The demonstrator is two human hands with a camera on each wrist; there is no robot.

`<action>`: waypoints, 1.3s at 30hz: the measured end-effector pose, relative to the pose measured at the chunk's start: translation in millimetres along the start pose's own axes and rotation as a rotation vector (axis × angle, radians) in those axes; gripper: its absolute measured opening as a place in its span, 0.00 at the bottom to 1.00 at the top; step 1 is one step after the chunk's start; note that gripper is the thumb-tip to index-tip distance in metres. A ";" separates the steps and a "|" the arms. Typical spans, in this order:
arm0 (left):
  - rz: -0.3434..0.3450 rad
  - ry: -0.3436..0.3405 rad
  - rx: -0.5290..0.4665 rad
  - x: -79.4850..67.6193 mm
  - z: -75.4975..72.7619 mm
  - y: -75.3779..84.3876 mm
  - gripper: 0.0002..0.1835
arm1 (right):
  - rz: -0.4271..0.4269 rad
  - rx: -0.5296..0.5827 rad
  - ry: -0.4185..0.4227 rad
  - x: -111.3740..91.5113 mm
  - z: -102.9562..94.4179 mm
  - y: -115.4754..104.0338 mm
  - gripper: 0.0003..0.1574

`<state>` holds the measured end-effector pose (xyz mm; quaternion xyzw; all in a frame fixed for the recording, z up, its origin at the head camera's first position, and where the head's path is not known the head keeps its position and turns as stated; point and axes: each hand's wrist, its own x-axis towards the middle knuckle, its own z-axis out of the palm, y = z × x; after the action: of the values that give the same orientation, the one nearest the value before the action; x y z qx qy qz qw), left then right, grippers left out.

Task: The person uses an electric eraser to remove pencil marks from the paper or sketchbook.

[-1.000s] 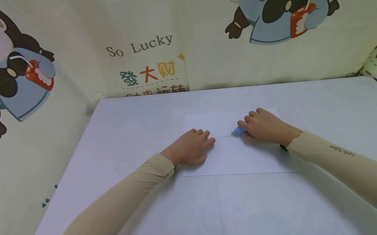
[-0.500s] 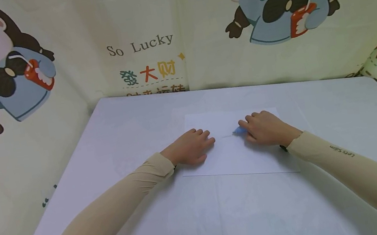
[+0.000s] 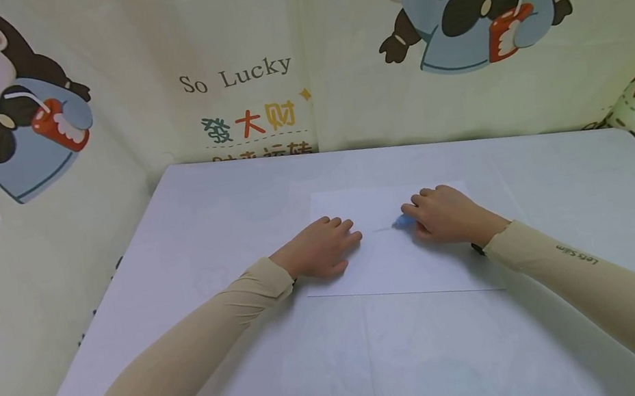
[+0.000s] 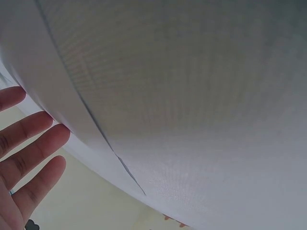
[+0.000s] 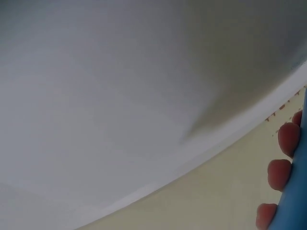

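Note:
A white sheet of paper (image 3: pixel 392 273) lies on the white table. My left hand (image 3: pixel 321 249) rests on its left part, fingers spread and relaxed, as the left wrist view also shows with the fingertips (image 4: pixel 60 132) at the paper's surface. My right hand (image 3: pixel 447 213) grips a thick blue pen-like tool (image 3: pixel 403 220) with a narrow tip pointing left and down at the paper. Most of its body is hidden behind the fingers. In the right wrist view the fingers curl round the blue body (image 5: pixel 293 201). A faint short line (image 3: pixel 381 229) runs left from the tip.
The table (image 3: pixel 297 381) spreads out around the sheet on all sides. A pale curtain (image 3: pixel 340 49) printed with cartoon figures and lettering hangs behind the far edge and along both sides.
My right hand has come slightly nearer and the tool's tip has shifted a touch to the right. The left hand stays put. The curtain at left has shifted a little.

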<state>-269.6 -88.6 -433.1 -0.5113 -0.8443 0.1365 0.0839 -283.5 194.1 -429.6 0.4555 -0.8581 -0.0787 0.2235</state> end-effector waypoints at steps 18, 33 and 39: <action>-0.004 -0.028 -0.009 -0.4 -3.9 -2.7 0.19 | -0.069 -0.039 0.054 3.8 2.6 3.3 0.07; -0.005 -0.030 -0.041 -2.2 -5.6 -5.9 0.21 | -0.065 -0.074 0.008 11.8 -0.6 0.3 0.07; 0.002 -0.045 -0.037 -1.9 -7.3 -6.0 0.21 | -0.093 -0.070 -0.001 12.9 -3.9 2.3 0.08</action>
<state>-271.7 -91.9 -424.3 -0.5105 -0.8478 0.1323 0.0550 -289.7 185.2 -421.4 0.4866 -0.8329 -0.1192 0.2351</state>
